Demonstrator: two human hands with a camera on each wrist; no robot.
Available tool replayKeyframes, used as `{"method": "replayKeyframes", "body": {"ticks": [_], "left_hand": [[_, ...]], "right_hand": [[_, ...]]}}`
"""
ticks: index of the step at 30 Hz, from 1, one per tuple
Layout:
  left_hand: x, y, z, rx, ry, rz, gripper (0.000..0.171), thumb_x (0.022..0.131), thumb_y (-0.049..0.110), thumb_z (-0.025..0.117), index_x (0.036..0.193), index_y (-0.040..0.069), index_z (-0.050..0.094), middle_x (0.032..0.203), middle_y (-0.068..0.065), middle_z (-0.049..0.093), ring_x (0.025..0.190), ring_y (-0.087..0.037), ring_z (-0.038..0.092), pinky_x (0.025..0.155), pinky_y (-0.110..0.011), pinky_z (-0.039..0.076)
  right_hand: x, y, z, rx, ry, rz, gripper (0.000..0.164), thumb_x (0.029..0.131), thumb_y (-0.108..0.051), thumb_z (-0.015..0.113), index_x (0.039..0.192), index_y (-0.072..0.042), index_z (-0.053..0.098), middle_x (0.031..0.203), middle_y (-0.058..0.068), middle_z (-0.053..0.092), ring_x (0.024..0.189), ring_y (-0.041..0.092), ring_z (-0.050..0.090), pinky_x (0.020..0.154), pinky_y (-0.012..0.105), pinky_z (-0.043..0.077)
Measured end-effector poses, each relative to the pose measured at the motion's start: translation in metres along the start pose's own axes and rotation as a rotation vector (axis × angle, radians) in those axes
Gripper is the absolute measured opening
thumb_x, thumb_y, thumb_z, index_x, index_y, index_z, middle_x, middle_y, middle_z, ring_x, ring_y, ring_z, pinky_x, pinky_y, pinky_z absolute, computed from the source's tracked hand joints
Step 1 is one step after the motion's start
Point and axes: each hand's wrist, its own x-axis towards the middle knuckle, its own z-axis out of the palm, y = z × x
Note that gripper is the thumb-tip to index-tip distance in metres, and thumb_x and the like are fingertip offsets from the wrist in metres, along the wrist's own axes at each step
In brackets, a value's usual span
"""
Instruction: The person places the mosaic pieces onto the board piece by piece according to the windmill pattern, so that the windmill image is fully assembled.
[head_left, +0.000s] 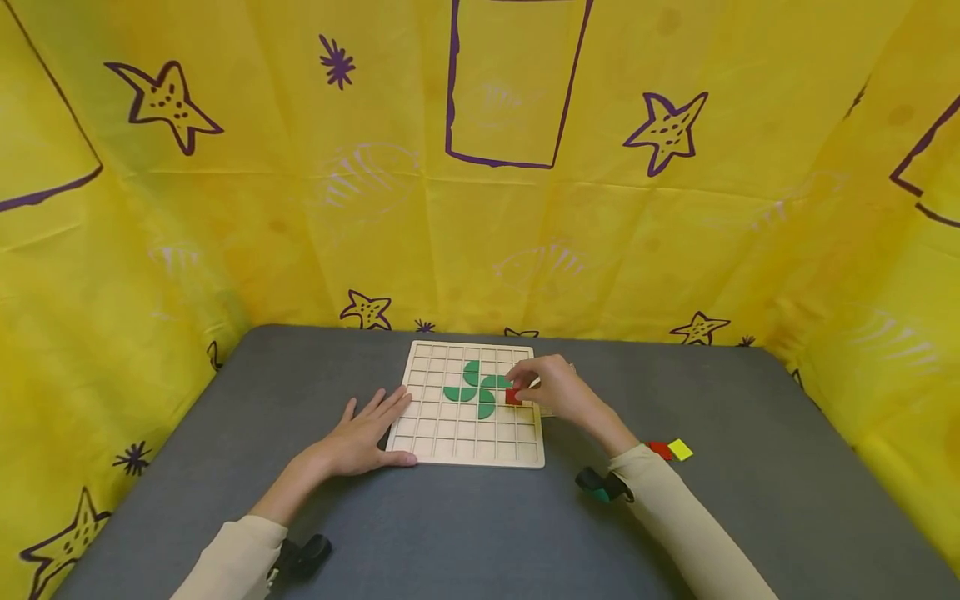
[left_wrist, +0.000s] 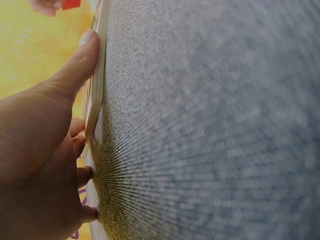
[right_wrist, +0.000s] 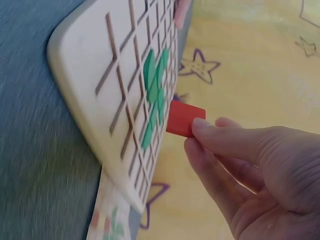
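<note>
A light wooden grid board lies on the grey table. Several green quarter-circle tiles form a pinwheel near its middle. My right hand pinches a red square tile between thumb and fingertips, over the right part of the board beside the green tiles. The left hand rests spread at the board's left side, fingers fairly straight. Its thumb lies along the front left corner, as the left wrist view also shows.
A red tile and a yellow tile lie on the table to the right, near the right sleeve. A printed pattern card sticks out from beneath the board's right side. Yellow curtain surrounds the table's back and sides.
</note>
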Motion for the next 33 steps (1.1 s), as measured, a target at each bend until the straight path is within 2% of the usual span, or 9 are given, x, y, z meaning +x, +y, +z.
{"method": "replayKeyframes", "body": {"ticks": [6, 15, 33], "left_hand": [[0.001, 0.001, 0.001, -0.008, -0.005, -0.001, 0.1, 0.083, 0.058, 0.069, 0.156, 0.007, 0.023, 0.163, -0.012, 0.015, 0.147, -0.043, 0.009, 0.109, -0.071, -0.003], [0.0, 0.0, 0.001, -0.008, 0.0, -0.006, 0.1, 0.083, 0.059, 0.069, 0.156, 0.007, 0.024, 0.163, -0.012, 0.016, 0.147, -0.044, 0.009, 0.109, -0.071, -0.002], [0.0, 0.002, 0.001, -0.002, -0.002, -0.006, 0.1, 0.083, 0.059, 0.068, 0.156, 0.007, 0.024, 0.163, -0.013, 0.016, 0.147, -0.044, 0.009, 0.109, -0.071, -0.002]], "right_hand": [[0.007, -0.005, 0.02, 0.002, -0.037, -0.018, 0.02, 0.081, 0.006, 0.075, 0.1, 0.0, 0.073, 0.087, 0.004, 0.072, 0.08, 0.015, 0.066, 0.072, 0.024, 0.054], [0.016, -0.013, 0.036, 0.017, -0.058, 0.01, 0.02, 0.082, 0.004, 0.075, 0.102, -0.002, 0.074, 0.087, 0.003, 0.072, 0.079, 0.014, 0.065, 0.07, 0.024, 0.053], [0.033, -0.023, 0.059, 0.028, -0.029, 0.081, 0.013, 0.082, 0.003, 0.075, 0.093, -0.005, 0.073, 0.082, 0.001, 0.07, 0.076, 0.012, 0.064, 0.069, 0.023, 0.052]]}}
